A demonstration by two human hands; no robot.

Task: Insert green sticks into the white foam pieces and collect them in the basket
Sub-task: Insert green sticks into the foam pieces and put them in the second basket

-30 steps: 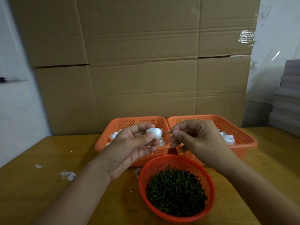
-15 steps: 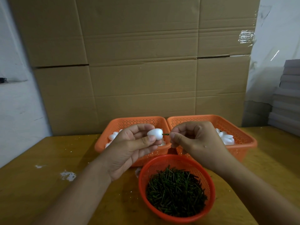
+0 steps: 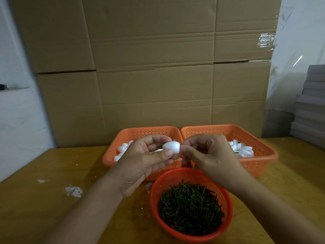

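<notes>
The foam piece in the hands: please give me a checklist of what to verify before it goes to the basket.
1. Left hand has a firm grip on the foam piece: ok, thumb and fingers pinch it.
2. Right hand fingertips are against the foam piece: ok.
3. Green stick is fully and straight inserted: cannot tell, no stick shows between the fingers and the foam.
4. Right rectangular basket is free to receive the piece: ok, nothing blocks its opening and it holds foam pieces already.
5. Round basket of green sticks is well stocked and close to the hands: ok.
6. Left rectangular basket has foam pieces in it: ok.
</notes>
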